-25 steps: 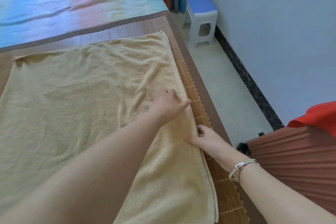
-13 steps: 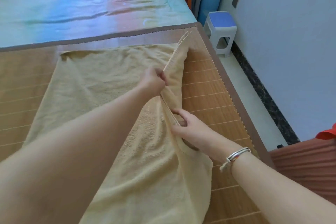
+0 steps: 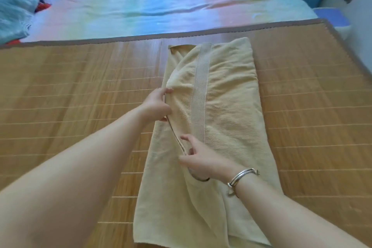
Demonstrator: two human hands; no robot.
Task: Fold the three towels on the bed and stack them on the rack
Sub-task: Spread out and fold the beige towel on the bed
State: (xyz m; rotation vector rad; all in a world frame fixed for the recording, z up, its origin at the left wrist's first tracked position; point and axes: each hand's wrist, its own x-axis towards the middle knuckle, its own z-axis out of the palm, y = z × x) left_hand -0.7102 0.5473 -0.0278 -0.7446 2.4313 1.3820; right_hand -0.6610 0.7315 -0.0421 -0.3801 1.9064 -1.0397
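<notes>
Head view: a yellow terry towel [image 3: 225, 119] lies lengthwise on the bamboo mat [image 3: 80, 96] that covers the near part of the bed, already doubled over so its woven border band [image 3: 200, 94] runs down the top layer. The left hand [image 3: 157, 104] has its grip curled on the folded-over edge at the towel's left side, thumb under and fingers over the hem. Nearer the camera, the right hand [image 3: 198, 157], a silver bangle [image 3: 241, 176] on its wrist, pinches the same hem with thumb and fingers.

The step in hand looks like the first lengthwise fold of this towel — the edge is being laid down but is not yet square, and the far left corner sits crumpled. The next move likely calls for tugging the hem straight, smoothing the puckers flat, then folding end to end.

The towel is soft and looped, limp and wrinkled; the mat is hard, slatted and glossy. Beyond it lies a pastel sheet [image 3: 151, 4] — no rack is in view.
</notes>
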